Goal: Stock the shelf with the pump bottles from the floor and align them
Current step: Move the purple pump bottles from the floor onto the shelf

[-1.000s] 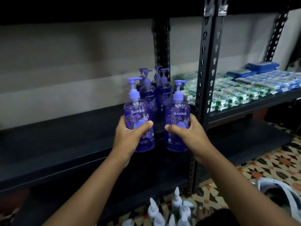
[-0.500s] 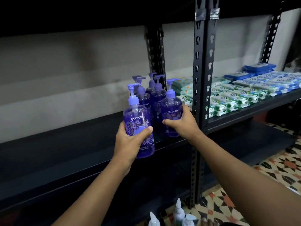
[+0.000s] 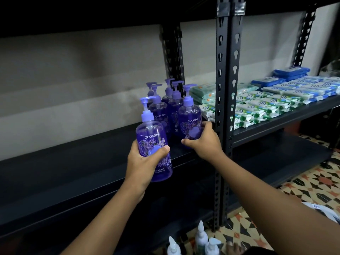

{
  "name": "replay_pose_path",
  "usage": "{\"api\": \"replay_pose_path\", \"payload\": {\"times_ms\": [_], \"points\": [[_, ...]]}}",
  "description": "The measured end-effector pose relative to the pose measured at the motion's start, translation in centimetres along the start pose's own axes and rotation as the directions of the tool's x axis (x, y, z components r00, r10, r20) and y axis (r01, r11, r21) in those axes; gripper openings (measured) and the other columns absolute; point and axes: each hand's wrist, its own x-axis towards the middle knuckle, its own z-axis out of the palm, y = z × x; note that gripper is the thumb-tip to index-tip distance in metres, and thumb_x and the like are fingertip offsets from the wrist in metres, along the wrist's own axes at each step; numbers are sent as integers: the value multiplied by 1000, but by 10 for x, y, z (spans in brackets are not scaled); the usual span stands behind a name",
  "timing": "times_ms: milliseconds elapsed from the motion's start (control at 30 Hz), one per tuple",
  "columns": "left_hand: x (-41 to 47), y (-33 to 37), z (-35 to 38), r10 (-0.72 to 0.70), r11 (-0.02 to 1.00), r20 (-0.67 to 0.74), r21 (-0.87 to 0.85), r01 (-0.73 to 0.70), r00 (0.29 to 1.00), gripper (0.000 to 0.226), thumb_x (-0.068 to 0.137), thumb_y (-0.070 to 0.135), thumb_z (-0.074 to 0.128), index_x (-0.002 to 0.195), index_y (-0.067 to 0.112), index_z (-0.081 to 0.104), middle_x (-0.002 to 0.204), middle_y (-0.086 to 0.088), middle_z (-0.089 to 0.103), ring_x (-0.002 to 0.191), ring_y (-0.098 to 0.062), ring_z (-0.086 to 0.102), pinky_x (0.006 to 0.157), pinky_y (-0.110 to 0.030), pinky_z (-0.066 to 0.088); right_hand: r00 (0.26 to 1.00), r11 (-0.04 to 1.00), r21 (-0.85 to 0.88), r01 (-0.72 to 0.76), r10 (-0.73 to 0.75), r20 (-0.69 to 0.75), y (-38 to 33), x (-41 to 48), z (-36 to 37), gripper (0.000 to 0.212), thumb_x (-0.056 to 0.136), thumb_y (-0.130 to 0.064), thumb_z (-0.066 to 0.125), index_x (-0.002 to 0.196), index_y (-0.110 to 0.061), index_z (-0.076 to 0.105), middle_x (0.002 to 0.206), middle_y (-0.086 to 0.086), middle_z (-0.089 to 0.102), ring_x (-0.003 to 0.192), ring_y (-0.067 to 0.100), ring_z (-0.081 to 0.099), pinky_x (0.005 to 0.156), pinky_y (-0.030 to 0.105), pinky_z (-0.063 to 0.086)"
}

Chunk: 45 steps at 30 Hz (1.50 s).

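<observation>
Two dark shelving bays (image 3: 73,172) stand on patterned tiles (image 3: 303,184).

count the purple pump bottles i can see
6. One bottle in the left hand, another bottle in the right hand at the shelf front, four bottles clustered behind. Others may be hidden behind those.

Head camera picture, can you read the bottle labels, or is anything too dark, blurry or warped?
Head view: dim, the shelf board nearly black; the label on the bottle in the left hand reads sharply; white bottles at the bottom edge are soft; wide-angle bend tilts the far right upright.
</observation>
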Motion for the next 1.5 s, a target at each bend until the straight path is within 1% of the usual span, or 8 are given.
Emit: {"api": "replay_pose_path", "payload": {"times_ms": [300,500,667,900,1000,1133,1300,1500], "points": [[-1,-7,-2,-6,1000,15,9,6,1000,47,74,15,87,114,21,64,100,-1,76,85,-17,74,75,-33,59,999,998,-49,-32,32,-4,-9,12,10,76,73,-33,88,131,-12,43,123,5,63,106,27,62,83,35,48],[-1,-8,-4,-2,1000,20,-5,2,1000,45,75,14,86,114,21,63,100,-1,76,84,-16,74,73,-30,58,999,997,-68,-41,41,2,-14,14,12,67,76,-29,85,126,-10,45,120,6,62,92,22,54,77,30,41],[0,-10,-6,4,1000,17,-1,-4,1000,45,75,14,86,114,21,64,99,0,76,84,-15,74,73,-30,57,998,994,-83,-64,65,11,-17,17,14,65,76,-29,84,122,-9,45,120,9,62,90,24,53,76,31,40],[0,-10,-8,2,1000,12,17,-2,1000,45,75,14,86,114,22,64,99,-1,76,86,-18,74,76,-34,60,994,990,-103,-96,100,34,-18,18,11,72,76,-31,85,129,-8,43,127,10,60,109,31,60,78,30,40],[0,-9,-9,5,1000,14,28,-5,1000,45,75,15,86,113,22,64,99,-1,76,87,-19,74,75,-33,60,995,989,-117,-91,95,31,-15,12,9,81,73,-39,87,133,-9,41,133,9,55,116,30,58,88,37,48],[3,-3,-7,40,998,7,42,-40,999,46,74,16,87,114,23,63,97,3,77,85,-14,74,73,-28,58,999,960,-280,5,-17,-40,-8,-9,9,80,77,-48,79,139,-14,41,139,8,49,127,29,50,101,44,47],[21,3,5,124,986,-13,110,-122,992,57,73,18,89,122,23,60,105,5,75,90,-9,74,82,-28,59,993,845,-523,114,-111,38,15,-29,13,69,95,-54,54,144,-6,44,159,17,32,145,32,32,120,40,28],[52,-9,23,135,967,4,217,-133,991,66,66,27,93,123,23,60,110,6,73,95,-8,72,92,-39,59,988,799,-582,155,-140,70,20,-32,14,71,102,-53,41,150,-1,37,159,17,34,148,28,26,124,37,17]]}}
